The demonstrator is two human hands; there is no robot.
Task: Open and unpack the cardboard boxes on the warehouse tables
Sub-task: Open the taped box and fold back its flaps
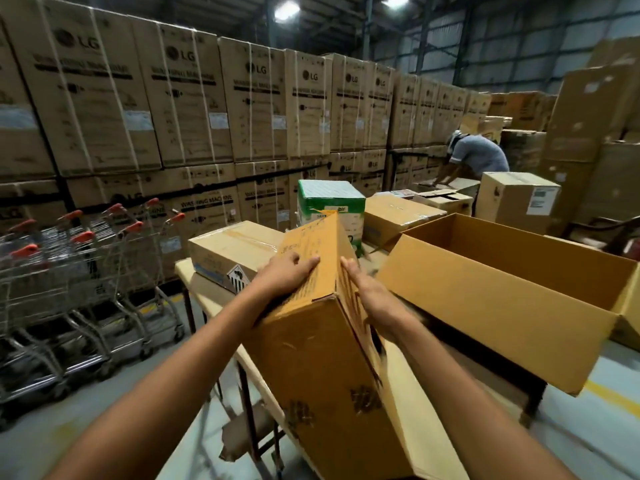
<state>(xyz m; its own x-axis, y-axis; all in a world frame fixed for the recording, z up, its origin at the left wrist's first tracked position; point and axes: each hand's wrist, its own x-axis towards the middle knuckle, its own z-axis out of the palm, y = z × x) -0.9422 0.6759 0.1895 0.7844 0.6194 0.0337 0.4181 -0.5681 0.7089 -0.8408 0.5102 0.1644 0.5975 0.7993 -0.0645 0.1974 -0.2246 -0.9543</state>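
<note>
Box [311, 348] tilts on the near tabletop [204, 294]; left hand [287, 273] lies flat, fingers straight, on its left face, right hand [369, 292] flat against its right.

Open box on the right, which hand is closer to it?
Right. The right hand rests on the right side of the tilted box, beside the open box; the left hand presses its left side.

A tilted box [311, 348] fills the table [204, 294]'s near edge. A big open carton [485, 306] crowds its right; a sealed box [232, 247] and a green carton [329, 200] block the far side. Left, bare floor [52, 427] runs to the trolleys [86, 271].
</note>
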